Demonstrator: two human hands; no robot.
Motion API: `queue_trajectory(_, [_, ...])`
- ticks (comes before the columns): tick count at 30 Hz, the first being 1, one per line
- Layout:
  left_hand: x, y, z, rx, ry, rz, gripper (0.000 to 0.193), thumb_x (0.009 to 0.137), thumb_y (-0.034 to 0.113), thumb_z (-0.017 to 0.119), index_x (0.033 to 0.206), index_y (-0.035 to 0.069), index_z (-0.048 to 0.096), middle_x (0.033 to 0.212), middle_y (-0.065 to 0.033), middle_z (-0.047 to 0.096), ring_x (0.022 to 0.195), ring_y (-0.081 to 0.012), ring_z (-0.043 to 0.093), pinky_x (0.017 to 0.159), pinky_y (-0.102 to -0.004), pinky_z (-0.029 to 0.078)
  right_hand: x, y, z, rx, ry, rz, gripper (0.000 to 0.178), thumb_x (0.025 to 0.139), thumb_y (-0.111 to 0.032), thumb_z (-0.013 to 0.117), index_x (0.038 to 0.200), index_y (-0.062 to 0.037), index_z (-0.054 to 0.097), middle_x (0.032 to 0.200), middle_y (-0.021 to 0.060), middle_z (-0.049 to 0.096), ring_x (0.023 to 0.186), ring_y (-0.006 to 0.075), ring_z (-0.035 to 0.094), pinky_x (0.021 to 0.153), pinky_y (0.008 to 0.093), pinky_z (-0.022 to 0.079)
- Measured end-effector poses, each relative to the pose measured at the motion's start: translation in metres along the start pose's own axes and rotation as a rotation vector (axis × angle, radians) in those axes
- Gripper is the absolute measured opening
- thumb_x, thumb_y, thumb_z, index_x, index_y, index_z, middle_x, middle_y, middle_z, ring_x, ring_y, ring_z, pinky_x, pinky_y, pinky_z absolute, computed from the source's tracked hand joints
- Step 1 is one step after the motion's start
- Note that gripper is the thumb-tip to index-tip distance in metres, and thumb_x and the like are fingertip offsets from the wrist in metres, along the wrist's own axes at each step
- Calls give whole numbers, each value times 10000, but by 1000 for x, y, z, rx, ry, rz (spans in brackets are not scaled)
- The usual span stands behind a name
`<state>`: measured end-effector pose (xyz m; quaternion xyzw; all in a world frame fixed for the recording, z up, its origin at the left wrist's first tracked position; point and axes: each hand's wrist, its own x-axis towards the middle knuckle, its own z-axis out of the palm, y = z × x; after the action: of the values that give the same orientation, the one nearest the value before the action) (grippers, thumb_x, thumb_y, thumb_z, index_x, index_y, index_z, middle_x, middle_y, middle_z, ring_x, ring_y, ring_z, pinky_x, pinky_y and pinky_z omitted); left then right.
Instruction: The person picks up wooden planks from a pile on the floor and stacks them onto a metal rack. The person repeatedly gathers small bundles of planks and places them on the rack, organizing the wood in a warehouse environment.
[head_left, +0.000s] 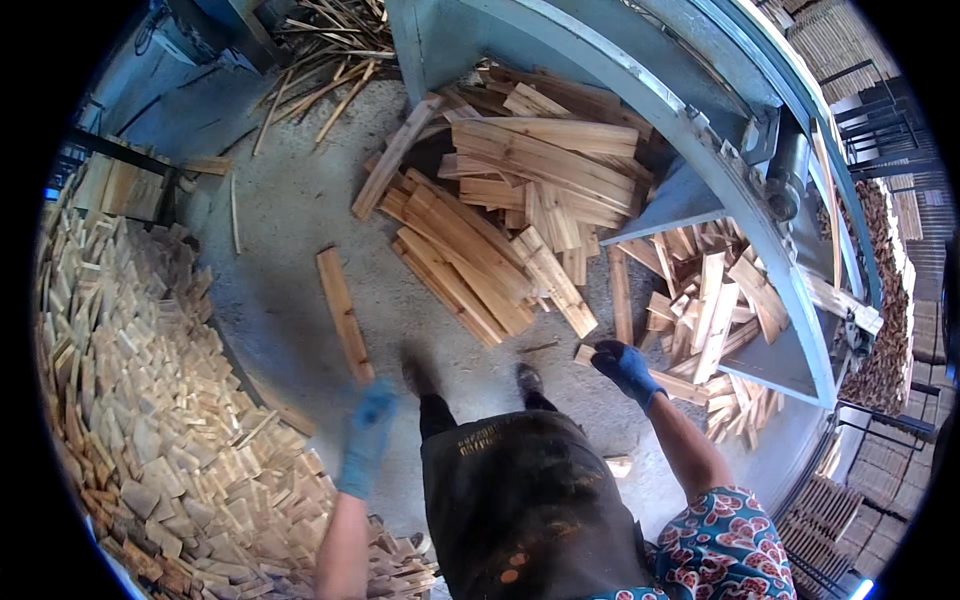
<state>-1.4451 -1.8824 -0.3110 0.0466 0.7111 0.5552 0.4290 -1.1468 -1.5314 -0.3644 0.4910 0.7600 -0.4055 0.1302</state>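
Observation:
My right hand (625,371), in a dark blue glove, is closed over a short wooden board (682,388). One end of the board sticks out left of the fingers, and the rest runs right behind the hand. My left hand (368,425), in a lighter blue glove, is smeared by motion, so its fingers cannot be made out. Just beyond it a single wooden plank (344,312) lies on the concrete floor. Ahead of my feet several longer planks (465,265) lie side by side against a larger heap of boards (550,165).
At the left rises a big pile of small wood offcuts (180,410). Thin wood strips (320,80) lie at the far left. A blue metal frame (690,130) curves around the right side, with more short boards (715,310) in its corner. Stacked wood (820,515) stands beyond.

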Motion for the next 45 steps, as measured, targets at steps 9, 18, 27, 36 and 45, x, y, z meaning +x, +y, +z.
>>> queue_trajectory(9, [27, -89, 113, -2, -256, -224, 349, 815, 84, 659, 1137, -21, 572, 1112, -97, 617, 1027, -155, 574, 909, -263, 449, 48, 151, 50, 89, -55, 190, 495, 764, -211, 733, 1168, -7, 534, 940, 127, 624, 816, 169, 594, 700, 268, 496])
queue_trajectory(18, [175, -285, 111, -350, 258, -680, 336, 855, 273, 605, 1122, 70, 593, 982, -20, 632, 861, -114, 574, 748, -251, 428, 295, 267, 134, -186, 110, -200, 685, 681, -183, 751, 1267, -51, 423, 1101, 124, 574, 1012, 212, 542, 818, 331, 462])
queue_trajectory(27, [212, -326, 168, 121, 17, -550, 409, 841, 313, 632, 1121, 18, 589, 943, -99, 657, 854, -157, 589, 741, -291, 460, 257, 243, 161, -144, -49, -101, 374, 707, -212, 734, 997, -18, 600, 811, 96, 623, 760, 193, 590, 678, 341, 487])
queue_trajectory(36, [231, -342, 149, -56, 142, -367, 359, 880, 287, 590, 1086, -5, 605, 1001, -111, 656, 935, -191, 603, 802, -305, 467, 194, 111, 118, 188, -158, 98, 240, 744, -122, 682, 933, 6, 609, 826, 115, 643, 750, 173, 621, 658, 311, 486])
queue_trajectory(45, [306, -288, 149, -418, 334, -524, 437, 935, 353, 481, 1194, 4, 524, 1086, -49, 583, 933, -113, 527, 811, -261, 431, 352, -44, 185, -412, -122, -809, 388, 736, -184, 666, 1078, -25, 576, 1166, 190, 548, 1018, 310, 569, 859, 389, 467])
